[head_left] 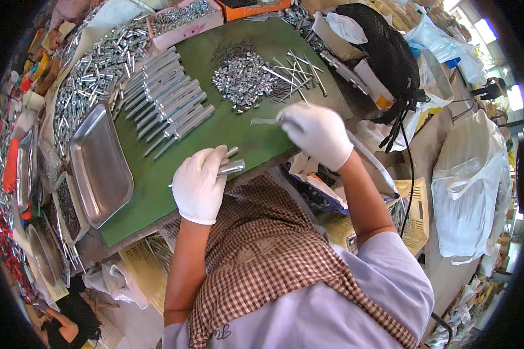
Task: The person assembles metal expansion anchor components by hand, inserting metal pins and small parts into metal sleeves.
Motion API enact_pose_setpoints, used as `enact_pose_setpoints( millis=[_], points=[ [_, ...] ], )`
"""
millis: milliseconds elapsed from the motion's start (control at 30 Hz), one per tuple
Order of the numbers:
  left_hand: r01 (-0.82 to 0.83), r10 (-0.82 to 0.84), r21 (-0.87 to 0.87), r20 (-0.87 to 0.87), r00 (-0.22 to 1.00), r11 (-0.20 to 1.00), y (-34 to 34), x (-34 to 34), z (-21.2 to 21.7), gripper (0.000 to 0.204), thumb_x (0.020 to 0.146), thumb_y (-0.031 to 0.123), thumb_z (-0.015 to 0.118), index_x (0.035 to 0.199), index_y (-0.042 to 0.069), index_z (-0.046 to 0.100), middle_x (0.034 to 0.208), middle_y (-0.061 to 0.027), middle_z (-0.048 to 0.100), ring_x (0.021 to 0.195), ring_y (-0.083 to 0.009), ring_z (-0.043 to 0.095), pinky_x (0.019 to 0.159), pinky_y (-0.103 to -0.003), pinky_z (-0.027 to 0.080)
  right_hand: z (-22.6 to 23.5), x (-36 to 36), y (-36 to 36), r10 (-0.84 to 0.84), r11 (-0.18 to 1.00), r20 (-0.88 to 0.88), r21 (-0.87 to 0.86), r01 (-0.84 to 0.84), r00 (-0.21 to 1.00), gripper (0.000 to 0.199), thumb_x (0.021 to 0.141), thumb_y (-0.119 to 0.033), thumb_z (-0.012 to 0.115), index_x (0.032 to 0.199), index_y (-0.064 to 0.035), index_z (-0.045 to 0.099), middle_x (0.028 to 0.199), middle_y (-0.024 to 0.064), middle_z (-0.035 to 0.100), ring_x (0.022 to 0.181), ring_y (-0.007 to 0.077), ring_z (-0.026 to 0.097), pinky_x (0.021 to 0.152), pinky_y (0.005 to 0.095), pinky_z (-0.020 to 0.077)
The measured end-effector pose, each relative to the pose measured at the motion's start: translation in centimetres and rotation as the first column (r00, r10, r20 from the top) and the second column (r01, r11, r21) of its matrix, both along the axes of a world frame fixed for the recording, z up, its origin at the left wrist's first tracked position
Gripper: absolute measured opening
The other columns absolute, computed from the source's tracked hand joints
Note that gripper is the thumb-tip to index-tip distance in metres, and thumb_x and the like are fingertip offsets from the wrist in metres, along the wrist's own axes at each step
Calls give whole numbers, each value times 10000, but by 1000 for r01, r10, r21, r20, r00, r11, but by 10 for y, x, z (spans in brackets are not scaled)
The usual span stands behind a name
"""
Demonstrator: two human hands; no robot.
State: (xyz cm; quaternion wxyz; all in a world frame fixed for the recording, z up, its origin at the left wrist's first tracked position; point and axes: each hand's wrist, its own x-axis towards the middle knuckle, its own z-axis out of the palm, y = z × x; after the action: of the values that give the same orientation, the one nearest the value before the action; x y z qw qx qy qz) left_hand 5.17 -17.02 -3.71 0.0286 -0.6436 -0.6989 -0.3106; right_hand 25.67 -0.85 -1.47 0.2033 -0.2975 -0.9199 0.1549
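Observation:
My left hand (199, 186), in a white knitted glove, is closed around a shiny metal tube (233, 167) at the mat's near edge. A second tube end shows beside it, and a thin rod end pokes out on the glove's left. My right hand (320, 134), also gloved, pinches a thin, pale metal piece (264, 121), smeared by motion, near the mat's right edge. Beyond it lie loose thin rods (301, 72) and a heap of small silvery metal parts (244, 81). Metal tubes with rods (172, 96) lie in a slanting row farther left.
A green mat (151, 200) covers the worktable. An empty steel tray (102, 168) lies at left, below a large pile of metal sleeves (93, 75). A pink box (186, 20) of small parts stands at the back. A black mesh bag (384, 52) lies at back right; yellow crates (416, 215) stand below.

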Motion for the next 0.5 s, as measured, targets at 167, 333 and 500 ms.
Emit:
enact_pose_setpoints(
  millis=[167, 333, 500],
  points=[
    [-12, 12, -6, -11, 1000, 1000, 3, 4, 2, 318, 683, 76, 710, 1000, 103, 693, 897, -61, 640, 777, -279, 624, 690, -403, 503, -10, -9, -23, 61, 998, 60, 29, -62, 996, 116, 820, -161, 602, 925, -151, 650, 847, 74, 610, 751, 294, 634, 650, 419, 517],
    [-21, 20, -8, -55, 998, 1000, 4, 2, 1, 292, 708, 102, 727, 997, 115, 687, 885, -48, 631, 752, -279, 611, 666, -406, 495, -14, -12, -24, 45, 997, 25, 62, -47, 999, 131, 798, -136, 615, 920, -160, 654, 846, 64, 598, 746, 285, 632, 645, 409, 517],
    [-5, 5, -11, -36, 999, 1000, 4, 1, 0, 296, 697, 93, 723, 989, 130, 689, 884, -42, 629, 736, -272, 601, 654, -402, 492, -12, -15, -20, 67, 995, -4, 73, -67, 998, 158, 790, -104, 612, 930, -163, 657, 861, 63, 602, 764, 284, 629, 663, 403, 519]
  ],
)
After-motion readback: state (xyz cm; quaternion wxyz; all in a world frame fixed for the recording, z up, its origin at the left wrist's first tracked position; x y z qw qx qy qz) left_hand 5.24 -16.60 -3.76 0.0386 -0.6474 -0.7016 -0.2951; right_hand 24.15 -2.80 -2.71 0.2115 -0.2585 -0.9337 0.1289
